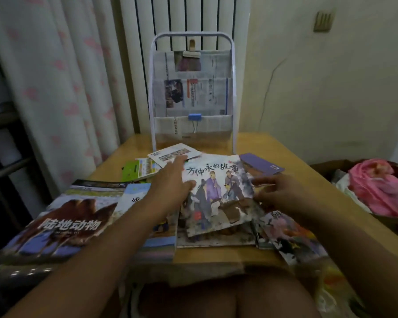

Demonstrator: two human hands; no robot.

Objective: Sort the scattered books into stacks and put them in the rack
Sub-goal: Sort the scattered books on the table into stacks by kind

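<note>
A picture book (218,191) with robed figures on its cover lies tilted on top of other thin books at the table's middle. My left hand (170,182) grips its left edge, thumb on the cover. My right hand (278,191) holds its right edge. A large animal book (60,221) with a camel cover lies at the left, a blue-edged book (136,198) beside it. Small booklets, a white one (170,154), a green one (136,171) and a purple one (262,165), lie further back. The white-framed rack (193,92) stands at the table's far edge, newspapers in its clear pockets.
The wooden table (296,166) stands against a radiator and a curtain. A colourful book (292,237) overhangs the near right corner. A box with pink cloth (377,187) sits to the right. A blue binder clip (194,118) hangs on the rack's lowest pocket.
</note>
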